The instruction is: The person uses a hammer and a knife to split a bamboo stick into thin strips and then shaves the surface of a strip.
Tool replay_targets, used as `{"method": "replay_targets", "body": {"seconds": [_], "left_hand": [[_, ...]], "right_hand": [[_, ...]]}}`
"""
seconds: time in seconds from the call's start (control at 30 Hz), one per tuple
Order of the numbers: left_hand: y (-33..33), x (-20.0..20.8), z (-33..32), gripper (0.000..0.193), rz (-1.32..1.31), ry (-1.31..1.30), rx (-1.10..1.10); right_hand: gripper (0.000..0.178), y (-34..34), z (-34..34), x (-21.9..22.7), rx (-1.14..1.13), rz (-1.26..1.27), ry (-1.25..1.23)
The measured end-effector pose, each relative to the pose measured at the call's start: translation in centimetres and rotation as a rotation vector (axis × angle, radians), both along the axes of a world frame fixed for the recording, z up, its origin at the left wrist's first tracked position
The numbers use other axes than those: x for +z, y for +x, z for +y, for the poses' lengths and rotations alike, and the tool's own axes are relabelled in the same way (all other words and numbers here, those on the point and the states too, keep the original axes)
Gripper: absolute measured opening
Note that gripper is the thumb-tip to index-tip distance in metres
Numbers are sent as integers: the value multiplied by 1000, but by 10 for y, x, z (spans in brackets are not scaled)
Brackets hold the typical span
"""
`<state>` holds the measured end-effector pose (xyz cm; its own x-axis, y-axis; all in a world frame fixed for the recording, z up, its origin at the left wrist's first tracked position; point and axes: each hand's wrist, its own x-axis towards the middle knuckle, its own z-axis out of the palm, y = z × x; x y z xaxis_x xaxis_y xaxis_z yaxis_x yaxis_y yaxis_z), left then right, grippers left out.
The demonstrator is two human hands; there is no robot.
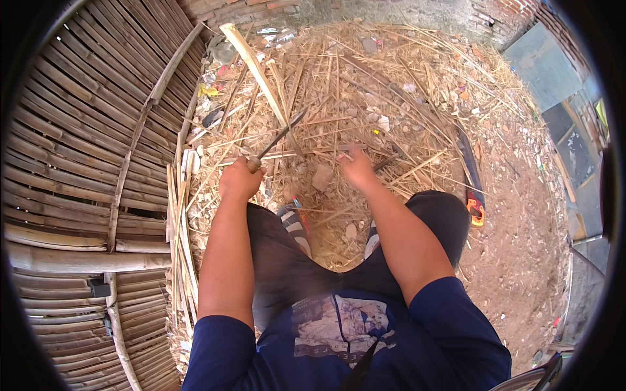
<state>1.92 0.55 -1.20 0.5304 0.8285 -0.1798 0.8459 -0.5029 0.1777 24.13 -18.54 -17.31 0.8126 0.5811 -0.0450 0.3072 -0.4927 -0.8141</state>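
My left hand [242, 178] is closed round the handle of a knife [282, 137], whose long dark blade slants up and to the right. The blade's outer part passes in front of the lower end of a pale split bamboo piece [255, 68], which leans away to the upper left; whether they touch I cannot tell. My right hand [357, 167] is held over the litter in front of my right knee, its fingers drawn together. What lies between those fingers, if anything, is too small and blurred to make out.
Bamboo strips and shavings [326, 124] cover the ground before me. A handsaw [468, 159] with an orange handle lies right of my right knee. A slatted bamboo wall [85, 137] rises on the left, a brick wall [261, 9] at the back. Grey panels [544, 65] stand along the right.
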Motion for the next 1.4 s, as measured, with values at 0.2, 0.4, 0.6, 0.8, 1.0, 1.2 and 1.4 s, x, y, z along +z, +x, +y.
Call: {"method": "replay_targets", "body": {"seconds": [0.2,0.4,0.6,0.8,1.0,1.2,1.4], "left_hand": [[-5,-20,28,51,-248,-245,-88],[43,18,-24,25,-578,-948,141],[50,-22,-54,51,-1025,-1052,284],[50,-9,-30,72,-534,-364,-241],[75,124,-20,64,-1189,205,-165],[69,163,17,55,-1447,127,-215],[43,120,16,33,-1749,69,-275]], "right_hand": [[55,-100,34,101,499,408,235],[61,-116,53,129,301,757,466],[53,-113,58,128,144,724,417],[46,-98,36,127,141,828,314],[49,-79,35,93,82,328,97],[48,-87,13,138,283,123,-97],[45,-83,11,106,416,105,-66]]}}
